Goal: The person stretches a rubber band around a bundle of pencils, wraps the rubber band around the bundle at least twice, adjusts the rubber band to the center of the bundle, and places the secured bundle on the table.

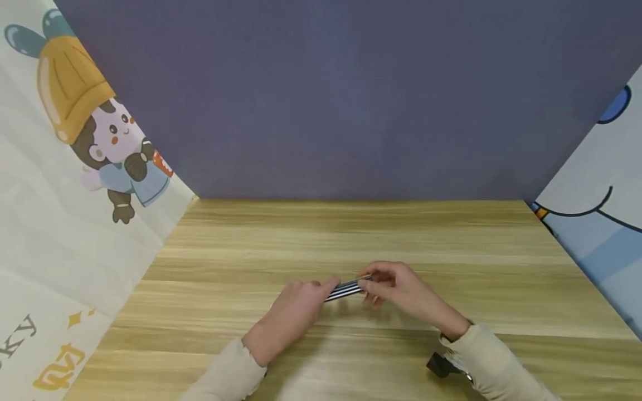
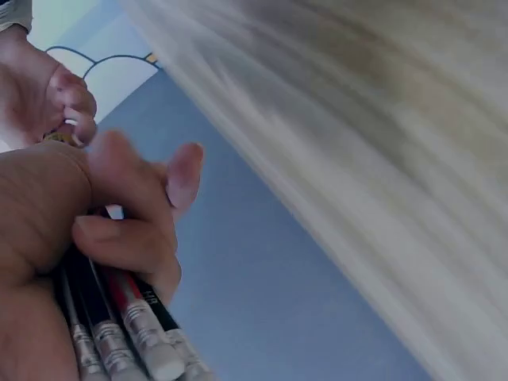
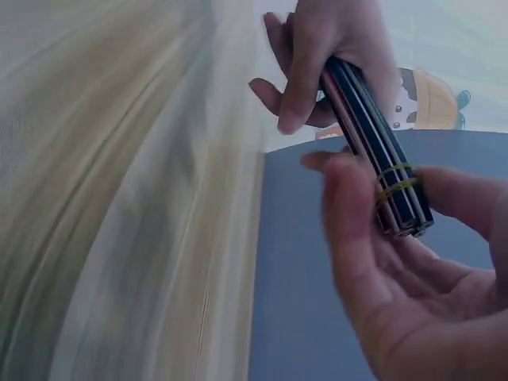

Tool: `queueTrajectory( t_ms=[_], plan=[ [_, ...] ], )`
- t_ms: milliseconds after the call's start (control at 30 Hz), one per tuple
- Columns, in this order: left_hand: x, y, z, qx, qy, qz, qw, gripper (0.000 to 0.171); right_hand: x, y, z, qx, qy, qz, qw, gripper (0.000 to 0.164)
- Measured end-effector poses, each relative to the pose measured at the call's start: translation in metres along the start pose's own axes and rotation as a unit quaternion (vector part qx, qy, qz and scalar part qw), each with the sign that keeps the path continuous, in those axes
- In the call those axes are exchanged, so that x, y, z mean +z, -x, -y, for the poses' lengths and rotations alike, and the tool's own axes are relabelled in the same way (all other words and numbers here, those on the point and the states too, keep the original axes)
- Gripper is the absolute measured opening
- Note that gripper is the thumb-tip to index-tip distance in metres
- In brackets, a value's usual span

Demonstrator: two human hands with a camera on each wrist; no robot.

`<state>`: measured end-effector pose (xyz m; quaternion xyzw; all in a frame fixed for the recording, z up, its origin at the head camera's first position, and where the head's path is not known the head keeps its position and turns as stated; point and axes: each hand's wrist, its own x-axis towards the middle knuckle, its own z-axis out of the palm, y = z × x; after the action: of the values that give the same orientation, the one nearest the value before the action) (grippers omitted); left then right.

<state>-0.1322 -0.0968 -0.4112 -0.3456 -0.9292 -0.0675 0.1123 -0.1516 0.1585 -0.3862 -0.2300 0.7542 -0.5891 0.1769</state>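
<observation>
A bundle of dark striped pencils (image 1: 344, 291) is held above the table, slightly tilted. My left hand (image 1: 296, 305) grips it near one end. In the left wrist view, metal ferrules and white erasers (image 2: 164, 361) stick out below the curled fingers, and one pencil is red. A yellow rubber band (image 3: 397, 186) loops around the other end in the right wrist view. There my right hand (image 1: 401, 288) has its thumb and fingers on both sides of the banded end, pinching it. Its exact contact with the band is partly hidden.
A wood-grain table (image 1: 251, 239) lies beneath both hands. The dark panel (image 1: 351, 100) stands at the back, with cartoon-printed sheets (image 1: 45, 234) on the left and right. At the right cuff is a small black device (image 1: 440, 365).
</observation>
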Motion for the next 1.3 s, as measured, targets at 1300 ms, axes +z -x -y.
queueTrajectory(
  t_ms=[1300],
  plan=[
    [-0.040, -0.045, 0.019, -0.105, 0.822, -0.130, 0.5438, 0.045, -0.021, 0.024, 0.032, -0.055, -0.004, -0.166, 0.985, 0.032]
  ],
)
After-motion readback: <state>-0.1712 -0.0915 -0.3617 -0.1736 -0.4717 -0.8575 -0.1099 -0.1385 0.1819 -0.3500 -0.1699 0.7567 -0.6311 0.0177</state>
